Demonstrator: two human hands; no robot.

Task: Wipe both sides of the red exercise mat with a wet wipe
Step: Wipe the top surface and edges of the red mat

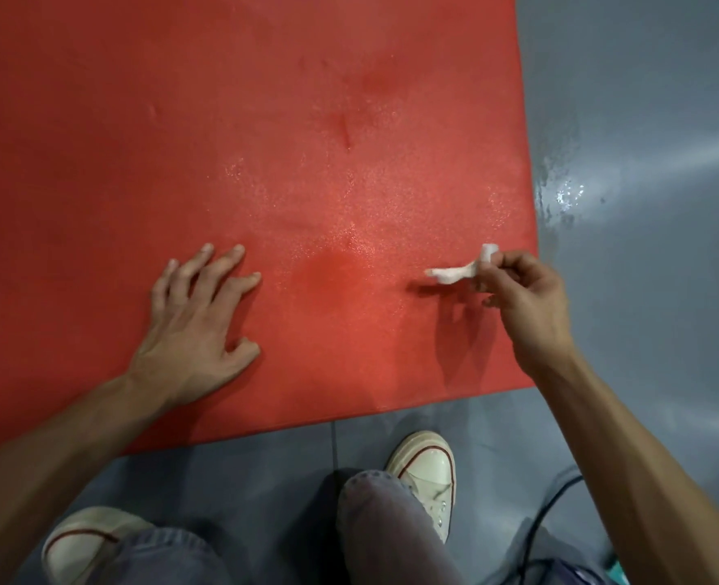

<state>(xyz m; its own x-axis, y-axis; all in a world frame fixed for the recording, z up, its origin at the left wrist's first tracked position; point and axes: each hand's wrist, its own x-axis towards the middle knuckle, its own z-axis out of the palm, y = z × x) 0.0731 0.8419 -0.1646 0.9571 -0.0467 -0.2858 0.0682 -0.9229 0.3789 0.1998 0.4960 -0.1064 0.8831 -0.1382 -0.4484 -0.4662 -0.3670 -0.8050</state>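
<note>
**matfan:** Down on the grey floor [644, 120], the red exercise mat [222, 141] was lying flat and filled most of the view. Its near edge ran left to right, slanting up toward the right, and its right edge ran away from the person. Can't call its long axis though, since it went off the top and left of the shot. Bits of the surface near the middle looked shiny and damp.

**squatrack22:** What were the hands doing?

**matfan:** The left hand [197, 331] was planted palm down on the mat near the front edge, arm stretched forward, fingers spread and pointing up and to the right, holding nothing. The right hand [526, 297] hung just over the mat's near right corner, wrist bent, fingers curled and pinching the wet wipe [454, 274].

**squatrack22:** Which way did the wipe sit?

**matfan:** It was twisted into a thin strip, long axis roughly left to right, free end pointing left toward the other hand, low over the mat. Whether it touched, couldn't tell. Also two white sneakers [427, 470] and a black cable [547, 513] on the floor.
</note>
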